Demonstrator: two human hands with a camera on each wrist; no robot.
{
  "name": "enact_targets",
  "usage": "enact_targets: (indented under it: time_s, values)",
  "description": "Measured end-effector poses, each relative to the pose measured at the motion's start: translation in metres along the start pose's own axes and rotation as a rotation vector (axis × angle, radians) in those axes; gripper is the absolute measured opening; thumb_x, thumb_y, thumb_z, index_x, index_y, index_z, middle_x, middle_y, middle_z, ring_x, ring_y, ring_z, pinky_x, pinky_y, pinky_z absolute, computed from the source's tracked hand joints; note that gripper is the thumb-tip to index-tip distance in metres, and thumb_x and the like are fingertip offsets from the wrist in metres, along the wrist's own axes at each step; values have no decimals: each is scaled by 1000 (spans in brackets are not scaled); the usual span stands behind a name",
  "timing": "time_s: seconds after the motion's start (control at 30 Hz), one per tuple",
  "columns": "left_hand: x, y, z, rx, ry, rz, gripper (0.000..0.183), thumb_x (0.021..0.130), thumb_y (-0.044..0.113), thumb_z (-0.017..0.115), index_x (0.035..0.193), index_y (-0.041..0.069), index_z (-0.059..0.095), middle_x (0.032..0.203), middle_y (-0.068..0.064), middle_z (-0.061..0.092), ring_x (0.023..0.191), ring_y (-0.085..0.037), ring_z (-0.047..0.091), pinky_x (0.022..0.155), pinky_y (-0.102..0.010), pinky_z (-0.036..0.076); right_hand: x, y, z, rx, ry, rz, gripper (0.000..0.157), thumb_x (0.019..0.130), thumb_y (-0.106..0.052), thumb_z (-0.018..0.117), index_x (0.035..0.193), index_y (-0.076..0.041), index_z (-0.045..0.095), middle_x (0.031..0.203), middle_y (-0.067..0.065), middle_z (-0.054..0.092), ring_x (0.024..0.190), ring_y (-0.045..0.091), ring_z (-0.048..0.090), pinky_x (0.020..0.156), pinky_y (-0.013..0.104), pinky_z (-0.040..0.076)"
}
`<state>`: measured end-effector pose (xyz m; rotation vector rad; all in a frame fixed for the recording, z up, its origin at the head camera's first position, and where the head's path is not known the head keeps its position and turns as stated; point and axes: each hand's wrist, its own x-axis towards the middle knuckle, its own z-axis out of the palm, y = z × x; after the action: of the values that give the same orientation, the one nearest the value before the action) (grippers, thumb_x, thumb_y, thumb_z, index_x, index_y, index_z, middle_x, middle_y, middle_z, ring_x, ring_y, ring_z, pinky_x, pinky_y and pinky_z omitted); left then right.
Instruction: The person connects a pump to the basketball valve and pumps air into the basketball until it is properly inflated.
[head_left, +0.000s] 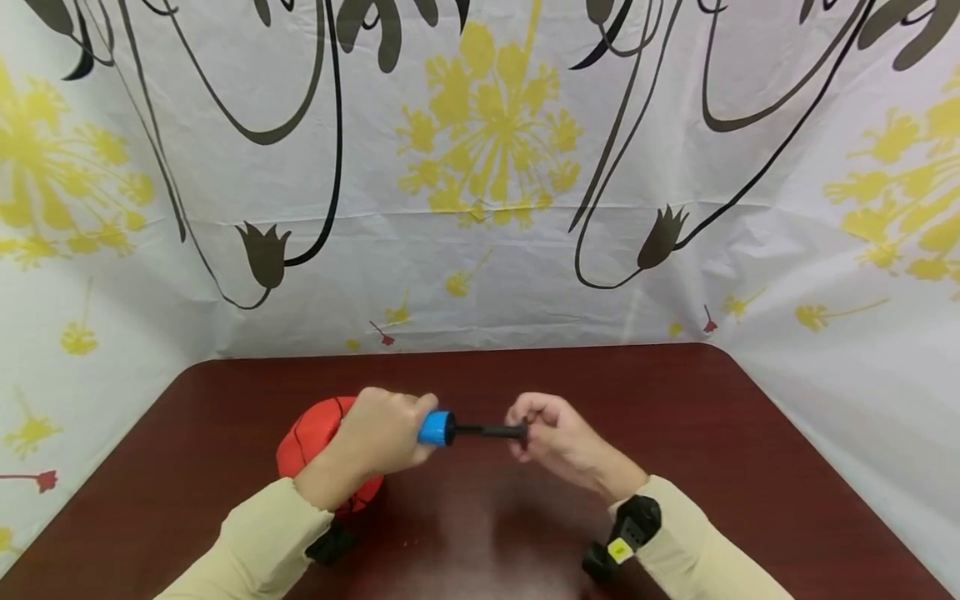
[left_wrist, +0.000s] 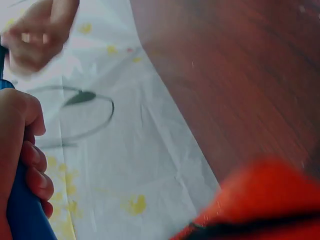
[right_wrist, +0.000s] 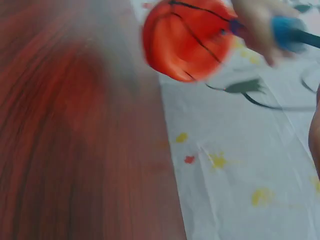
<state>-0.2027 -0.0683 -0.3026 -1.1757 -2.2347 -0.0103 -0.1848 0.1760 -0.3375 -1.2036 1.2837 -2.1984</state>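
Note:
In the head view, my left hand (head_left: pixel 384 432) grips the blue barrel of a hand pump (head_left: pixel 435 428). Its black rod (head_left: pixel 487 431) is drawn out to the right, where the fingers of my right hand (head_left: pixel 561 443) hold the black handle end. A red ball (head_left: pixel 309 435) with black seam lines, like a basketball, sits behind and left of my left hand, partly hidden by it. The right wrist view shows the pump's other end right at the side of the ball (right_wrist: pixel 185 45). From the left wrist, my fingers (left_wrist: pixel 37 172) curl round the blue barrel.
A dark red-brown table (head_left: pixel 675 417) with rounded far corners lies beneath my hands. Behind and beside it hangs a white cloth (head_left: pixel 480 283) with yellow and grey plant prints. Black camera mounts (head_left: pixel 636 523) sit on both wrists.

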Motion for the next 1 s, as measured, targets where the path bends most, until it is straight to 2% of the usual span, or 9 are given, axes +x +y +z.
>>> enact_targets:
  time_s: [0.13, 0.2, 0.3, 0.43, 0.53, 0.6, 0.73, 0.9, 1.0]
  values:
    - [-8, -8, 1, 15, 15, -33, 36, 61, 35, 74, 73, 10, 51, 55, 3, 55, 42, -9, 50, 40, -25, 41, -11, -10, -9, 128, -59, -55, 16, 90, -17, 48, 99, -7, 55, 87, 1, 56, 78, 8, 55, 67, 16, 42]
    - [-9, -9, 1, 26, 3, -31, 35, 61, 34, 74, 72, 10, 51, 54, 3, 54, 42, -9, 49, 40, -25, 40, -13, -8, -11, 131, -58, -44, 15, 89, -17, 47, 99, -8, 54, 87, 0, 56, 79, 7, 55, 68, 15, 43]
    - [-4, -2, 0, 38, -14, -17, 33, 60, 33, 73, 69, 11, 49, 51, 4, 50, 40, -9, 46, 39, -24, 38, -10, 0, -7, 59, -19, -13, 7, 90, -9, 47, 95, -10, 53, 86, 0, 54, 78, 7, 55, 67, 16, 44]
    - [12, 12, -1, 38, -16, -2, 31, 59, 32, 72, 64, 12, 48, 47, 4, 42, 38, -7, 38, 38, -21, 34, 0, 12, 3, -108, 60, -8, 8, 87, -4, 51, 91, -10, 52, 87, 0, 53, 77, 9, 59, 68, 23, 49]
    - [18, 18, 0, 35, -17, 11, 31, 61, 32, 70, 63, 12, 47, 46, 5, 39, 37, -7, 35, 38, -21, 33, 6, 13, 8, -200, 88, -16, 6, 86, -7, 56, 91, -9, 54, 85, 1, 57, 76, 9, 61, 68, 26, 50]
    - [17, 19, 0, 12, -22, 24, 30, 64, 32, 69, 65, 12, 47, 47, 5, 39, 37, -6, 35, 38, -20, 33, 6, 10, 9, -214, 80, -5, 7, 85, -6, 56, 91, -9, 55, 83, 0, 59, 75, 9, 60, 67, 25, 50]
    - [11, 14, 0, -20, -5, 31, 29, 66, 33, 68, 69, 12, 48, 49, 6, 45, 39, -6, 40, 38, -20, 34, -1, 0, 7, -118, 36, -7, 5, 86, -10, 55, 91, -10, 55, 81, -1, 57, 72, 8, 56, 63, 18, 45]
    - [-2, 2, -2, -10, 11, -38, 31, 63, 34, 71, 72, 11, 52, 54, 4, 53, 42, -8, 47, 39, -24, 38, -16, -15, -1, 102, -8, -66, 14, 89, -18, 50, 97, -8, 54, 87, -1, 54, 75, 7, 53, 64, 15, 39]
    - [-6, 0, -4, 7, -7, -58, 31, 61, 32, 72, 71, 11, 51, 54, 4, 52, 41, -9, 47, 39, -24, 38, -19, -14, -2, 124, -31, -71, 14, 89, -17, 48, 98, -7, 53, 88, 0, 53, 76, 6, 53, 65, 14, 40]
